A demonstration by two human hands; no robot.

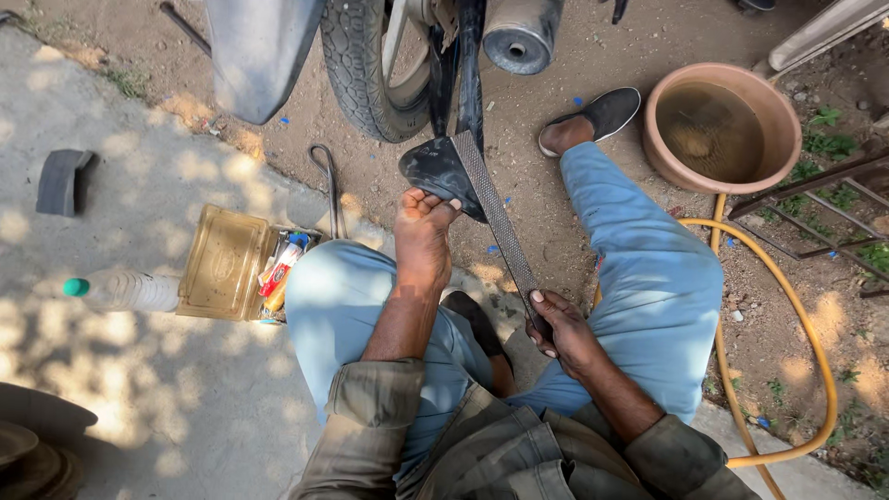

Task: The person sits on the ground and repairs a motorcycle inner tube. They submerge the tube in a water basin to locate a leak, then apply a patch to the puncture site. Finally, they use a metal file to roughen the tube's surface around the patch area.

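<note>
Left hand [421,231] pins rubber piece [435,171]; right hand [560,329] grips file [495,218].

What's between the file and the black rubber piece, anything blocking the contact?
Nothing visible. The long file lies straight on the black rubber piece, which the left hand pins; the right hand holds the file's near end.

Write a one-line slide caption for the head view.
Left hand pins a black rubber piece while the right hand draws a long file across it.

Rubber piece [433,171]: under file [498,222], before tyre [366,74].
Box [222,264]: left of knee, bottle [120,291] on its left.
Basin [722,125]: right of foot, hose [787,306] beside.
</note>
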